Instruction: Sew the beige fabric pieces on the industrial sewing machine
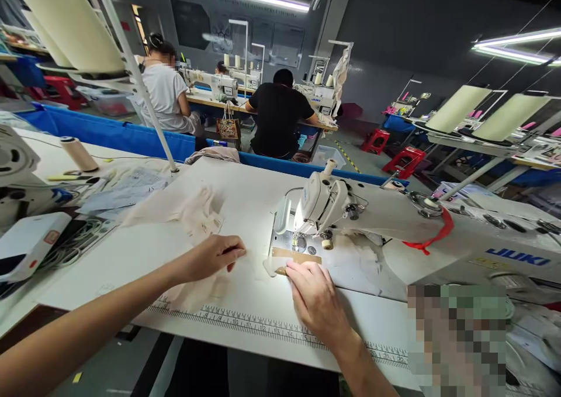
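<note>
My left hand (219, 258) is over the white tabletop left of the sewing machine (326, 204). Its thumb and fingers are closed on pale sheer fabric (199, 216), which spreads blurred behind and below the hand. Just in front of the needle area, my right hand (313, 286) lies with fingers stretched out, their tips pressing on a small pale piece (272, 265) beside a brown strip (295, 256). The machine's lamp lights this spot. What lies beneath the right fingers is hidden.
A printed ruler (263, 325) runs along the table's front edge. Left are papers (125, 189), a thread cone (79, 154) and a white box (33, 245). A blue cloth trough (114, 133) borders the back. Two people sit at machines beyond.
</note>
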{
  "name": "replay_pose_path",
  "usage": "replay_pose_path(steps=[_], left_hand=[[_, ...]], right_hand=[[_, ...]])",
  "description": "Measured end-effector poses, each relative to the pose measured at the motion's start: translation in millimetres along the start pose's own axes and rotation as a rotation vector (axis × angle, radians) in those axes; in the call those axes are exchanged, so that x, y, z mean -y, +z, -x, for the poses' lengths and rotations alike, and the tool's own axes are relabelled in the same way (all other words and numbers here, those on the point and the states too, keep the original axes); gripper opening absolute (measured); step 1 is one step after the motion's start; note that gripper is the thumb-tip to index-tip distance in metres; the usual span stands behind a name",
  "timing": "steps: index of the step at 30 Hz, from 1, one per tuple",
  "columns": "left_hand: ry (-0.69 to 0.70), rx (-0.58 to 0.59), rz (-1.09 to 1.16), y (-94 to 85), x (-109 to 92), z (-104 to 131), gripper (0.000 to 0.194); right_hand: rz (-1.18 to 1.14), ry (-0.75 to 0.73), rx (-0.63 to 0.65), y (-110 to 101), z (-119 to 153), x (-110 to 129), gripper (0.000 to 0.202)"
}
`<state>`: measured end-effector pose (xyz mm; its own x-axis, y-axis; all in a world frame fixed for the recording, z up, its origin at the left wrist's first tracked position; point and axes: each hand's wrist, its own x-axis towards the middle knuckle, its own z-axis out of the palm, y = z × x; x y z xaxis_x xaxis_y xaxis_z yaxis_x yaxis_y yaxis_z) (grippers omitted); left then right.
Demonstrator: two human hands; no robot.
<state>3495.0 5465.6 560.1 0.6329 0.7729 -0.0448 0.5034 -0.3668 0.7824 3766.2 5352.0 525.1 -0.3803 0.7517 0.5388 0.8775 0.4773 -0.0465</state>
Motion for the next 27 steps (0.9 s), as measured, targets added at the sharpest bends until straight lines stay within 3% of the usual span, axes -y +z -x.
replay_pose_path(steps=[2, 5, 8, 12, 15, 21, 27], left_hand=[[-0.014, 0.034, 0.006, 5.0, 12, -22, 0.043], [-0.015, -0.029, -0.052, -9.0, 24, -45, 0.038], [0.009, -0.077, -0.118, -15.6, 9, -53, 0.032], [0.134, 0.035, -0.045, 11.4, -35, -57, 0.028], [0.129, 0.138, 0.090, 35.6, -50, -71, 0.023], [0.075, 0.152, 0.134, 55.4, -29, -102, 0.022], [0.042, 0.154, 0.162, 65.8, -21, -103, 0.018]], right_hand=[[0.049, -0.003, 0.033, 1, -1, 3, 0.036], [0.131, 0.007, 0.072, 2, -6, 5, 0.031], [0.215, -0.007, 0.113, 5, -14, 7, 0.028], [0.261, -0.046, 0.139, 8, -21, 6, 0.026], [0.221, -0.049, 0.119, 8, -18, 3, 0.024], [0.138, -0.038, 0.078, 6, -10, -6, 0.023], [0.065, 0.005, 0.082, 0, -9, -10, 0.032]])
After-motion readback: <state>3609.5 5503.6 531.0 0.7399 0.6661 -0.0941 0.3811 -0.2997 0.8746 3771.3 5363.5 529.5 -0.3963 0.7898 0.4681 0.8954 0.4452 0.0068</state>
